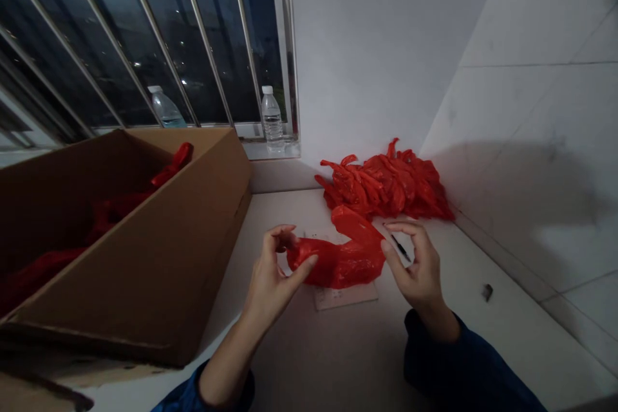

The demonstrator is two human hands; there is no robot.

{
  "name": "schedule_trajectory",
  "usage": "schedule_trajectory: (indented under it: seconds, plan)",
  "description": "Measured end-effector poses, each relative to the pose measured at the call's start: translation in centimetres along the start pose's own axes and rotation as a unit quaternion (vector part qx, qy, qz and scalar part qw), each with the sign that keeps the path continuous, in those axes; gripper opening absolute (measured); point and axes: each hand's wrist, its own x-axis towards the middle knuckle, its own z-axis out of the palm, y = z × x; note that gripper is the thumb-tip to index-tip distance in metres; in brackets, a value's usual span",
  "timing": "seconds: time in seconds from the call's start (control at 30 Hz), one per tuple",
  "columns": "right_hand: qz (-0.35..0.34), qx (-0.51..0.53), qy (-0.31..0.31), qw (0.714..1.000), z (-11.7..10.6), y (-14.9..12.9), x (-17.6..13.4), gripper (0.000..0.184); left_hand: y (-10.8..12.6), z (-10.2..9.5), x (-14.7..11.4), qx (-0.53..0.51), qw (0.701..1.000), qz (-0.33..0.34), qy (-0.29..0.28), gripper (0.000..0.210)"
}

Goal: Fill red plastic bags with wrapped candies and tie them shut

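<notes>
A red plastic bag (345,262), partly folded with one handle sticking up, is between my hands over the white surface. My left hand (276,264) grips its left end, thumb in front and fingers curled behind. At the bag's right edge, my right hand (416,264) has thumb and fingers spread apart. The right thumb tip is at the bag's edge; I cannot tell whether it touches. Under the bag lies a pale flat printed sheet or card (347,297), mostly covered. A black pen (400,248) lies beside my right hand.
A heap of red plastic bags (386,183) lies against the back wall. To the left stands an open cardboard box (193,238) with red bags inside. Two clear bottles, one half-hidden (167,108) and one upright (271,119), stand by the barred window. A small dark object (487,292) lies right.
</notes>
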Motion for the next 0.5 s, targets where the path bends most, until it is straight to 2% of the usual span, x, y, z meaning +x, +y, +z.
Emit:
schedule_trajectory:
  seconds: [0.03, 0.1, 0.2, 0.27, 0.33, 0.4, 0.5]
  plan:
    - [-0.034, 0.007, -0.003, 0.999, 0.2, -1.2, -0.2, 0.024, 0.6, 0.1, 0.0, 0.034, 0.999, 0.007, 0.002, 0.034]
    - [-0.096, 0.034, -0.056, 0.993, 0.9, -3.5, -0.7, 0.029, 1.5, 0.0, -0.2, 0.064, 0.998, 0.009, 0.003, 0.018]
    - [-0.147, 0.044, -0.190, 0.970, 2.7, -5.6, -1.5, 0.033, 2.4, -0.2, -1.0, 0.016, 1.000, -0.001, 0.011, 0.017]
    - [-0.152, 0.005, -0.251, 0.956, 4.0, -5.8, -1.8, 0.027, 3.0, -0.4, -1.7, -0.032, 0.999, -0.019, 0.030, 0.016]
    - [-0.158, -0.061, -0.283, 0.944, 4.8, -5.2, -1.9, 0.017, 3.4, -0.5, -2.4, -0.080, 0.994, -0.045, 0.061, 0.018]
    - [-0.167, -0.121, -0.298, 0.932, 4.9, -4.5, -1.8, 0.025, 3.7, -0.7, -2.7, -0.119, 0.986, -0.064, 0.102, 0.020]
    - [-0.168, -0.166, -0.278, 0.931, 3.8, -4.2, -1.5, 0.031, 4.0, -1.0, -2.6, -0.169, 0.973, -0.080, 0.137, 0.020]
